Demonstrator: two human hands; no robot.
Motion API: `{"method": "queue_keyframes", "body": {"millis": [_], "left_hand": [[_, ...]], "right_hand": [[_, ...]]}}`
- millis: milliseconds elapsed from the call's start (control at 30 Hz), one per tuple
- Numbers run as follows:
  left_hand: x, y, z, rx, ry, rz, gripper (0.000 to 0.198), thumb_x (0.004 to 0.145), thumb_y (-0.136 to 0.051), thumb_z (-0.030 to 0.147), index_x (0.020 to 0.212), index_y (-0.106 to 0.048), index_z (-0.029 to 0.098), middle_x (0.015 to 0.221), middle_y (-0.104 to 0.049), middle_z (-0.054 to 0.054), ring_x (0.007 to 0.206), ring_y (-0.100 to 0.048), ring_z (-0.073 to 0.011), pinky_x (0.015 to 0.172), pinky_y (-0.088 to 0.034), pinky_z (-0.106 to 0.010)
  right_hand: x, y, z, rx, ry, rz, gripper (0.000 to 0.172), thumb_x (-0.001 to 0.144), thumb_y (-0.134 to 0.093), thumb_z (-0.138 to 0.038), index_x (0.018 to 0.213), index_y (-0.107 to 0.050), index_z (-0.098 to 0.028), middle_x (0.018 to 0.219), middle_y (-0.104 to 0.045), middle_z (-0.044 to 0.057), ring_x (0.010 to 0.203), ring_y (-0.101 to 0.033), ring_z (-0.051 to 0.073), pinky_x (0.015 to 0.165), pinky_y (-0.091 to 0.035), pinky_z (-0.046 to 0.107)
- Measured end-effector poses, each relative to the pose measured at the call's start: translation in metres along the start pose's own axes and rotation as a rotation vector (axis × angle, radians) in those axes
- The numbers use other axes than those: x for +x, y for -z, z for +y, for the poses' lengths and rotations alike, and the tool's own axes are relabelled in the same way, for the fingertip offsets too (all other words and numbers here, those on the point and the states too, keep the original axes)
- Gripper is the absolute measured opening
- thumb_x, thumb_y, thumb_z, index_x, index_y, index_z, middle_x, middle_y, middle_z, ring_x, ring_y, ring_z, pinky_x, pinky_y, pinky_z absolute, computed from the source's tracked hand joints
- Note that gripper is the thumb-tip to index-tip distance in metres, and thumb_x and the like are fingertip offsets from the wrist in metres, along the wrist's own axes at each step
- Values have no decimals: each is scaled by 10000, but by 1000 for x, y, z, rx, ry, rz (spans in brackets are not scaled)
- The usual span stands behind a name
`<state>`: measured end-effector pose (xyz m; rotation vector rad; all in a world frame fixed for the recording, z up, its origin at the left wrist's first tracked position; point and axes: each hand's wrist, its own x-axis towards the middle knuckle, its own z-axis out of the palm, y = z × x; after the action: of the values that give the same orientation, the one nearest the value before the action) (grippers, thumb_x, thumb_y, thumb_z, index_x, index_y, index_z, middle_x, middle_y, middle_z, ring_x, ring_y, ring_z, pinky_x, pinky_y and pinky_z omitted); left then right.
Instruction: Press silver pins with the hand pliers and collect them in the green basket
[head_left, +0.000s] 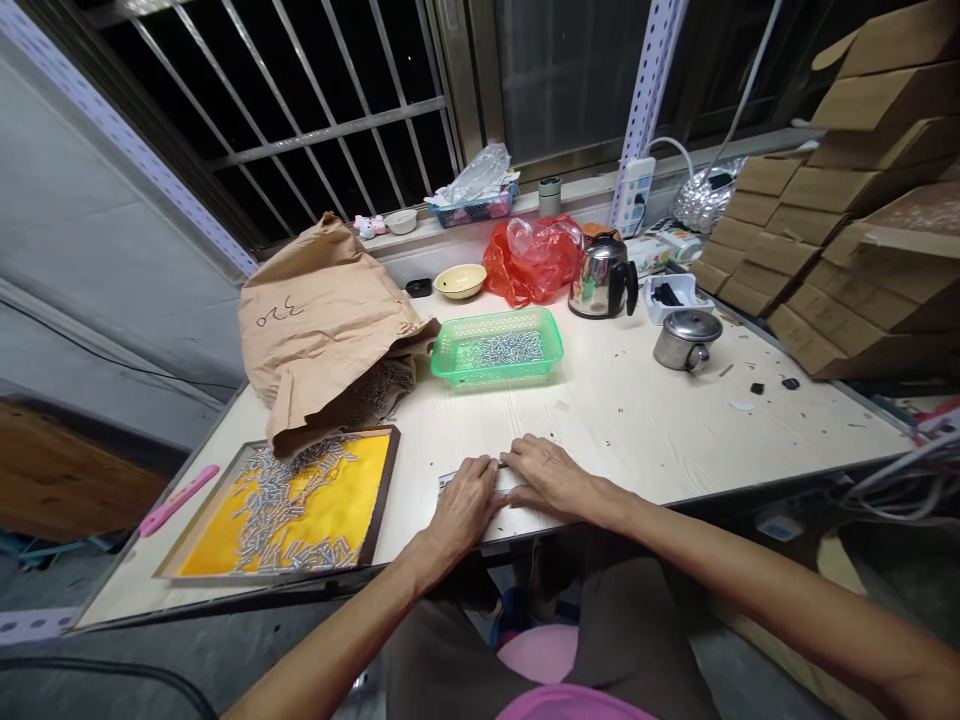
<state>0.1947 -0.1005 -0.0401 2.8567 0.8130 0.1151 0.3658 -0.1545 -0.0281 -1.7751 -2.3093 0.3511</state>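
Near the front edge of the table, both my hands are closed over a flat metal strip (447,481) lying on the tabletop. My left hand (465,502) covers most of its left part, fingers bent and pressed down on it. From the right, my right hand (549,478) meets it, fingertips pinched close to the left thumb and index finger. The strip's left end pokes out past my left hand, and a bit shows between the hands. Whether a small pin is between my fingertips is hidden.
Left stands a yellow-bottomed tray (375,480) with many small metal pins, under a brown paper bag (330,310) spilling more. A pink-handled tool (178,500) lies beside it. Behind are a green basket (495,373) of pins, a kettle (600,280), a metal cup (684,342) and stacked cardboard boxes (847,230).
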Motion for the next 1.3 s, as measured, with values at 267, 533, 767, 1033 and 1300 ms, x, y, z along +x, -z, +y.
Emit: {"method": "queue_keyframes", "body": {"millis": [267,533,767,1033,1300], "left_hand": [[-30,-28,37,-105,-32,169,267,911,-397,171,1152,-505,209,1133,-570,-93,1090,-501,-214,890,-465,-391],[-30,-33,47,-106,-17,200,245,910,-364,152,1092,-527,166,966,-600,-75,940,-526,-205,891,-446,-403],[-51,-70,48,-159,8,168,253,859,-414,148,1030,-601,161,948,-673,-101,832,-626,-240,733,-525,-380],[-59,-107,46,-143,-23,328,543,804,-559,439,1255,-459,152,1150,-626,-128,1033,-594,-302,851,-500,-405],[-62,-96,47,-112,-99,342,537,833,-527,455,1257,-426,142,1207,-583,-120,1130,-527,-264,961,-430,-372]], "right_hand": [[21,-10,28,-68,-111,34,130,873,-526,-237,867,-642,-179,927,-610,64,927,-495,190,765,-324,294],[46,-1,15,-143,-113,42,135,872,-516,-213,884,-643,-168,943,-605,84,935,-472,211,762,-299,315],[57,-19,-67,-88,466,-126,148,858,-541,-241,760,-649,-211,888,-585,58,911,-420,210,704,-290,331],[57,-39,-80,-143,643,-154,66,794,-541,-145,752,-588,-166,825,-577,61,828,-459,196,738,-329,357],[49,-24,-82,388,477,-20,167,909,-390,-201,874,-554,-194,849,-599,36,769,-557,142,689,-444,264]]}}
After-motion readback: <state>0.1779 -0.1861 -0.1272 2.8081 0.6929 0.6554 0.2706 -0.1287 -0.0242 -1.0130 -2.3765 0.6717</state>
